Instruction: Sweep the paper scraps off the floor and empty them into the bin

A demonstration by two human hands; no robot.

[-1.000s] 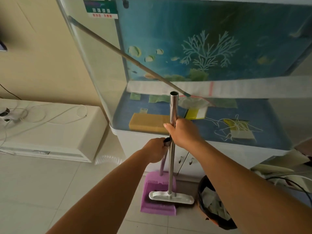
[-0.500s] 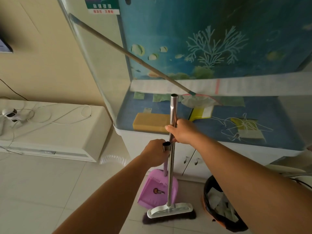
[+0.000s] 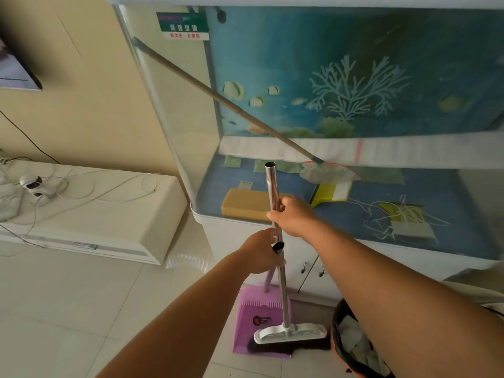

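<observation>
My right hand (image 3: 293, 216) is wrapped around the metal broom handle (image 3: 275, 203) near its top, and my left hand (image 3: 261, 251) is closed on the purple dustpan handle (image 3: 268, 279) just below it. The broom head (image 3: 290, 335) rests at the front lip of the dustpan (image 3: 261, 326), which sits on the floor (image 3: 68, 309) just left of the bin (image 3: 351, 342). Crumpled paper (image 3: 354, 339) lies inside the bin.

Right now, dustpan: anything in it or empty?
Not empty. The purple dustpan holds one small dark object; no paper scraps show. The broom head covers its front lip.
</observation>
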